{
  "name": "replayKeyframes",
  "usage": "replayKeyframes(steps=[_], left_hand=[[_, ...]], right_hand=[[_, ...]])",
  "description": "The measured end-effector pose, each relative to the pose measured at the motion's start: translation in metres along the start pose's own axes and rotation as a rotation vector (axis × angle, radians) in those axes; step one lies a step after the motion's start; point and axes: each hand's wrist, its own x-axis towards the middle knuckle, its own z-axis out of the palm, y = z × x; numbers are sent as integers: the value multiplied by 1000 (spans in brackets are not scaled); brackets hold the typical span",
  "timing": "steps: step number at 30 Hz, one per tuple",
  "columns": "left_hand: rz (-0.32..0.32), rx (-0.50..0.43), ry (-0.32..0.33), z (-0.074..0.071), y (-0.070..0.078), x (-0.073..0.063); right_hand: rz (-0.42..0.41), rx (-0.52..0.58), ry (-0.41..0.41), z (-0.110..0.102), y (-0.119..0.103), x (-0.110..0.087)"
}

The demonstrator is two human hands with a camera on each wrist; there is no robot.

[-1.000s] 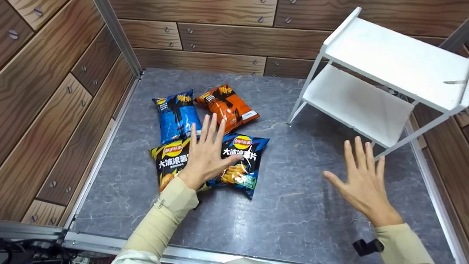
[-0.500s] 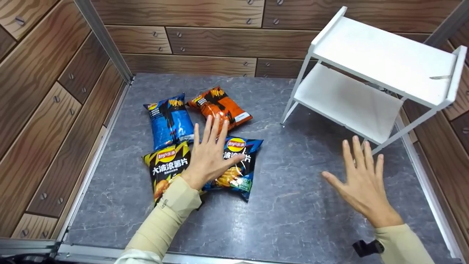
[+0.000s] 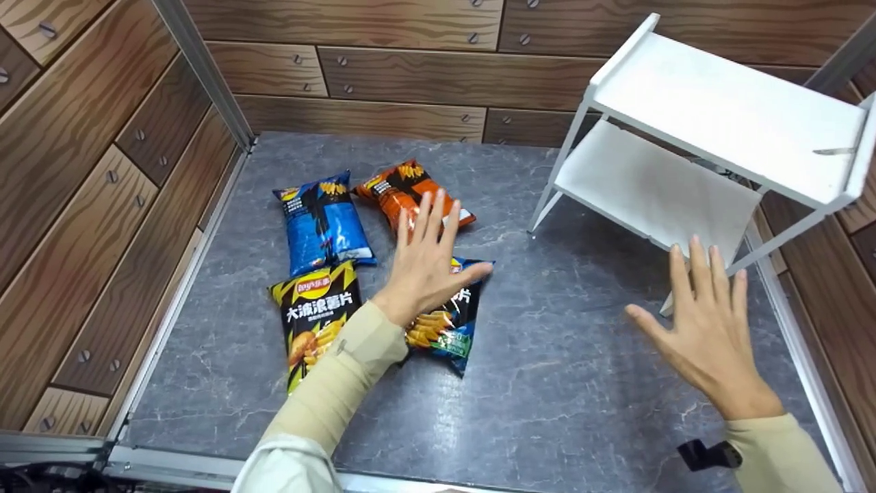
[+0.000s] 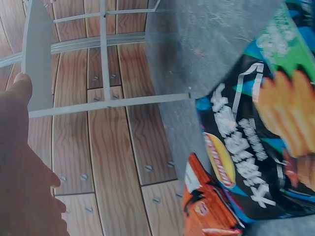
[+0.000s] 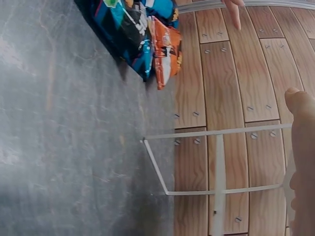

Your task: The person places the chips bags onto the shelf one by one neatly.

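Observation:
My left hand [image 3: 428,270] is held with straight, spread fingers above the chip bags and holds nothing. It overlaps part of a black and blue chip bag [image 3: 441,335] and the lower edge of an orange chip bag [image 3: 393,195]. To their left lie a blue chip bag [image 3: 332,229] and, nearer me, a black and yellow chip bag [image 3: 318,308], partly covered by my sleeve. My right hand [image 3: 712,335], fingers spread too, hovers in front of the white shelf [image 3: 732,103] with nothing in it. The left wrist view shows the black and blue bag's printed front [image 4: 241,142] close up.
The two-tier white shelf stands at the back right, a small thin mark [image 3: 833,150] on its top. Wood-patterned walls [image 3: 397,72] enclose the grey marbled floor [image 3: 534,383]. A metal rail [image 3: 171,465] runs along the front edge.
Both hands have shifted right, and the left one has uncovered more of the black and yellow bag. The head view has tilted slightly. The bags and shelf stay in place.

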Motion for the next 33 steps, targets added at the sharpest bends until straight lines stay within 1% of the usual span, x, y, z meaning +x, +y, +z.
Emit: replayKeyframes(steps=[4,11,14,18,20,23,25,27,29,33], left_hand=[[-18,-48,-40,-3,10,19],[-56,-197,-67,-6,26,48],[-58,-233,-82,-9,34,57],[-45,-246,-80,-14,44,68],[-47,-260,-87,-16,49,76],[-63,-298,-106,-20,56,91],[-81,-334,-119,-21,62,101],[-96,-361,-118,-22,67,111],[-109,-383,-111,-23,73,119],[-139,-459,-113,-23,82,134]], right_hand=[[-8,-14,29,-15,1,7],[-44,-18,155,-50,3,27],[-39,-44,182,-65,5,34],[16,-78,173,-85,13,43],[54,-76,182,-94,18,49],[108,-43,252,-103,26,58],[128,-21,325,-106,31,65],[162,4,370,-109,37,72],[206,16,372,-111,42,78],[323,31,297,-115,48,90]])
